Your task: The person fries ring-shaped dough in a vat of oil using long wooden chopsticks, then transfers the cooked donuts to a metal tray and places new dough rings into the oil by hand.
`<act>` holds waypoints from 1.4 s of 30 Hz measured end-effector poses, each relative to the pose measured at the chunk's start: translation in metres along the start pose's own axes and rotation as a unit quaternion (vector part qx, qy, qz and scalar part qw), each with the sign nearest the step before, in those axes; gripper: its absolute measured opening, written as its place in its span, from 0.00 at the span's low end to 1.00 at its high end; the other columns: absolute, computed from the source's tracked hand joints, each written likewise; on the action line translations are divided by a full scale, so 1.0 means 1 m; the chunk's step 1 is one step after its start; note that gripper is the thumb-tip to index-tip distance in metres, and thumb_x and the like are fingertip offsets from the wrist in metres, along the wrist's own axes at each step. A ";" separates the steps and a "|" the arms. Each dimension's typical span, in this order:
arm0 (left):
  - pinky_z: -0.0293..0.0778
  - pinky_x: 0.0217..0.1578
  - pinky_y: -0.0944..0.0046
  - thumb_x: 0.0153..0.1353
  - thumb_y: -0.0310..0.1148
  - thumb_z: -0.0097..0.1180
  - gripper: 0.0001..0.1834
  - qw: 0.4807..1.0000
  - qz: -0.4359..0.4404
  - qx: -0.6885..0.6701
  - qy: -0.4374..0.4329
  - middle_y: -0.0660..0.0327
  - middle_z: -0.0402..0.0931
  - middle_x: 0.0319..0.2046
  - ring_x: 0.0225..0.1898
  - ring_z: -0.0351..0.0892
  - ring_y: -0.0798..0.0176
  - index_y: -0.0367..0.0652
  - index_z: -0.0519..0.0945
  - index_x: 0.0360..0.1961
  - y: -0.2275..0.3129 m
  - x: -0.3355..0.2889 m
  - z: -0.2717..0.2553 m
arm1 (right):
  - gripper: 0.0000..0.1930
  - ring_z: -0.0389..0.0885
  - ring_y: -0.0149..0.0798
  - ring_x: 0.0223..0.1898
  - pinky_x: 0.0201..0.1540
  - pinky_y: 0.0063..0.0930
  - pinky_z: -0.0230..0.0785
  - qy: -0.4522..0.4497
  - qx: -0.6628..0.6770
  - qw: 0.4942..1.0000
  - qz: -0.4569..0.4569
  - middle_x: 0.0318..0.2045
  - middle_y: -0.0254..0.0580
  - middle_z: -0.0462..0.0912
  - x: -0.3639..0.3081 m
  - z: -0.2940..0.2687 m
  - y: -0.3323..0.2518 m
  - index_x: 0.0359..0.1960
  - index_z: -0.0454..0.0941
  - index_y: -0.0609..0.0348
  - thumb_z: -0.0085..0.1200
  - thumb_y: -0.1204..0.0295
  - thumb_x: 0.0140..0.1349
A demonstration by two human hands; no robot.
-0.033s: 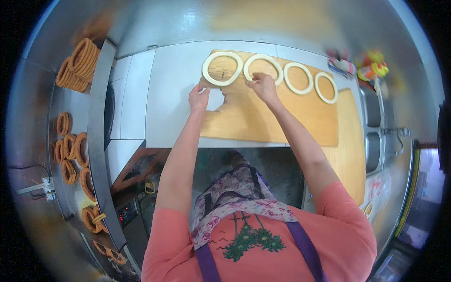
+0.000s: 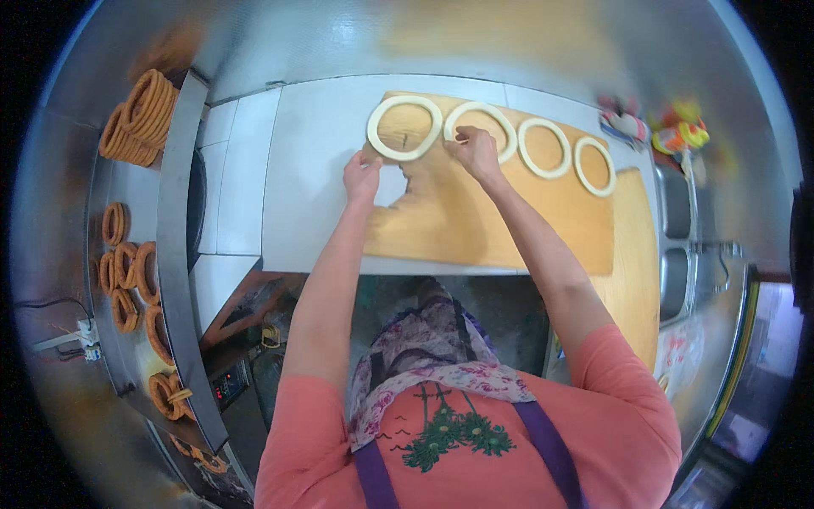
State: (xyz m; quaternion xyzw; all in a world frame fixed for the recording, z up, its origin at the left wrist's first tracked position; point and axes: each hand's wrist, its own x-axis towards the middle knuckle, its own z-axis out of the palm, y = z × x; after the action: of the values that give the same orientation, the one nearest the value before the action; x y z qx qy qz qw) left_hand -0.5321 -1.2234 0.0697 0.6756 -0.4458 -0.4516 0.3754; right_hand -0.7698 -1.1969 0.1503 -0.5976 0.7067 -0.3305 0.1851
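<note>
Rings (image 2: pixel 374 129) of pale dough in a row on a wooden board (image 2: pixel 424 233), 2 hands at the left half

The 4 dough rings run along the board's far side, each laid flat; the 2 at the left look larger than the 2 at the right. The left hand (image 2: pixel 362 178) is at the lower left of the leftmost ring, beside the notch in the board's left edge. The right hand (image 2: pixel 475 154) is over the left part of the 2nd ring, its fingers curled together. The hands are apart from each other; whether either grips dough, I cannot tell.

The board lies on a pale worktop (image 2: pixel 309 161), with a 2nd board (image 2: pixel 638 229) to its right, then a sink (image 2: pixel 676 204) with 2 basins. At the far left, browned rings (image 2: pixel 125 310) lie loose near a stack (image 2: pixel 146 109) of others. The person wears a floral apron (image 2: pixel 437 382) over a salmon shirt (image 2: pixel 610 390).
</note>
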 end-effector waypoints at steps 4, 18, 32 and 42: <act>0.69 0.48 0.55 0.47 0.34 0.63 0.24 0.989 -0.008 0.147 0.026 0.48 0.74 0.40 0.44 0.75 0.47 0.34 0.74 0.45 0.035 0.041 0.033 | 0.16 0.80 0.53 0.31 0.37 0.43 0.72 -0.058 -0.078 0.995 0.026 0.26 0.56 0.81 0.087 0.044 0.026 0.26 0.78 0.68 0.60 0.64 0.43; 0.74 0.29 0.59 0.51 0.31 0.56 0.10 0.990 -0.099 -0.095 0.034 0.56 0.74 0.24 0.25 0.76 0.59 0.37 0.73 0.32 0.050 0.081 0.056 | 0.15 0.75 0.35 0.24 0.27 0.29 0.68 -0.203 0.291 0.886 0.298 0.20 0.40 0.74 0.132 0.083 0.019 0.38 0.72 0.64 0.53 0.64 0.56; 0.65 0.19 0.70 0.66 0.36 0.45 0.11 0.793 -0.128 -0.596 0.004 0.66 0.69 0.19 0.18 0.68 0.71 0.42 0.70 0.44 -0.007 -0.228 -0.165 | 0.11 0.63 0.23 0.18 0.20 0.15 0.57 -0.471 0.404 0.736 0.268 0.21 0.30 0.68 -0.128 0.073 -0.148 0.47 0.71 0.56 0.44 0.68 0.67; 0.65 0.20 0.73 0.64 0.36 0.50 0.16 0.710 -0.018 -0.642 0.287 0.67 0.68 0.19 0.18 0.68 0.73 0.44 0.71 0.51 -0.085 -0.557 -0.335 | 0.11 0.65 0.24 0.16 0.19 0.18 0.58 -0.731 0.301 0.609 0.061 0.19 0.34 0.70 -0.423 0.099 -0.320 0.47 0.68 0.61 0.46 0.71 0.65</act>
State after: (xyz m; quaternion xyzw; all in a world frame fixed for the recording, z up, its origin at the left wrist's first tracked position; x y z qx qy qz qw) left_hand -0.3013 -0.6368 0.2495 0.3763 0.0936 -0.4199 0.8206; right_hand -0.3818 -0.8333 0.2435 -0.5070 0.2320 0.0347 0.8294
